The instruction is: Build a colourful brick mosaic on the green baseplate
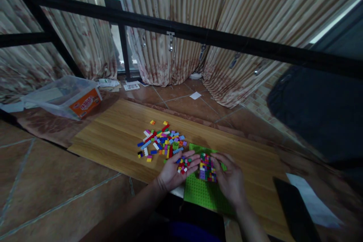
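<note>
My left hand point(177, 170) is turned palm up, fingers stretched out, with several small building bricks point(184, 163) of mixed colours lying in it. Just right of its fingertips, a tight patch of multicoloured bricks point(206, 170) sits on a green studded baseplate point(204, 194). My right hand point(231, 177) bends over the right side of that patch, thumb and forefinger close together at its upper right edge. What those fingertips hold, if anything, is too small to make out. Beyond my left hand lies a loose pile of coloured bricks point(161, 141).
The wooden board point(113, 132) carries the pile and baseplate. A clear plastic box point(62, 96) with an orange label stands at the far left. A dark flat object point(295, 208) and white paper point(313, 200) lie at the right. A black metal bar point(187, 32) crosses before striped curtains point(184, 0).
</note>
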The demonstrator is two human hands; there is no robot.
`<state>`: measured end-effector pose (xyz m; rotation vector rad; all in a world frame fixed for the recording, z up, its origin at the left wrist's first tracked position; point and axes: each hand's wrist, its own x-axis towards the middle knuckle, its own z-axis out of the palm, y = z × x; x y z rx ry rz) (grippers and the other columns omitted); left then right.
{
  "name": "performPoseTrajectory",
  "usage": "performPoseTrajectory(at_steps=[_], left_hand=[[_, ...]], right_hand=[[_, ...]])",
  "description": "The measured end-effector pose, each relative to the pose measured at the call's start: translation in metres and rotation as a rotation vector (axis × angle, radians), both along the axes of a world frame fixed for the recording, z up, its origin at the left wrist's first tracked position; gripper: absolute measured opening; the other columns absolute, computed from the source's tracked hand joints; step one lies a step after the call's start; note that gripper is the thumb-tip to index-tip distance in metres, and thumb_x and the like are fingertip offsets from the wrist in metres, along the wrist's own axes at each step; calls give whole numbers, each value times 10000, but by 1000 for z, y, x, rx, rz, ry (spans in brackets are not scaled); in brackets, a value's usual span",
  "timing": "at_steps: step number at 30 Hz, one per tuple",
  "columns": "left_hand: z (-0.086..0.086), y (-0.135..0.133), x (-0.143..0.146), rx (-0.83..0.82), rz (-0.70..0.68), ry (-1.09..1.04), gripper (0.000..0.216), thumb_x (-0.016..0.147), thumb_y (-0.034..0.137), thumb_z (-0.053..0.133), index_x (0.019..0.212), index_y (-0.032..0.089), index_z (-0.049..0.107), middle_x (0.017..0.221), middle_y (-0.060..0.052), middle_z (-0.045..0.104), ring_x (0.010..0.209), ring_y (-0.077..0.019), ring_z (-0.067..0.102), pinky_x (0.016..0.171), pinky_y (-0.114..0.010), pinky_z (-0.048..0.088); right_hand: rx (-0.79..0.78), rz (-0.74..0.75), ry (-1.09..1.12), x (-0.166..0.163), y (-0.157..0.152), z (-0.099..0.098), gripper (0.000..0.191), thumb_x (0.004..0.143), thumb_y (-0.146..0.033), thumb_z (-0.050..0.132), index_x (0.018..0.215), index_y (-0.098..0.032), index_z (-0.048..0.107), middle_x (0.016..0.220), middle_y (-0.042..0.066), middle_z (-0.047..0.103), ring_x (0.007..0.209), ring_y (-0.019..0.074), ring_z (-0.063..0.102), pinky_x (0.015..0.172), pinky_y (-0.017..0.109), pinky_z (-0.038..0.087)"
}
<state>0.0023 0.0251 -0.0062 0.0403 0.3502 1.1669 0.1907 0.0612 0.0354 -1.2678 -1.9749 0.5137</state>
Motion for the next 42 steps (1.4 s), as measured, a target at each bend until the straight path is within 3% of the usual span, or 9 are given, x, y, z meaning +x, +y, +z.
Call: performPoseTrajectory(at_steps=[6,11,26,33,42], left_hand=[[3,0,0,-28,22,15,371,930,311,398,1132,73,599,1027,-138,687,892,-189,659,805,-290,493],[4,0,1,-70,35,23,377,919,304,422,1162,79,601,972,-114,689,795,-164,645,781,-280,490],[5,-1,1,-77,28,17,385,919,308,421,1170,74,594,885,-111,691,750,-160,644,736,-268,501],[3,-1,0,-61,21,44,395,915,310,438,1182,63,589,907,-121,696,753,-166,646,725,-267,496],[3,0,0,-59,17,46,413,914,321,441,1217,66,557,1017,-144,685,889,-200,655,818,-300,497]], right_hand=[[105,209,-202,-37,-17,4,212,905,-265,506,1032,-256,676,1018,52,645,955,219,551,847,378,445],[109,227,-314,-52,-14,3,229,884,-202,524,1058,-247,667,997,57,634,924,227,524,806,375,449],[92,293,-410,-53,-9,2,139,889,-184,514,838,-224,637,836,34,637,820,212,532,766,362,427],[147,333,-392,-46,-8,-4,211,892,-191,513,1045,-240,650,951,56,662,892,227,562,789,376,449],[131,367,-313,-45,-11,-3,241,905,-166,476,1022,-255,666,973,45,672,921,210,587,847,384,457]])
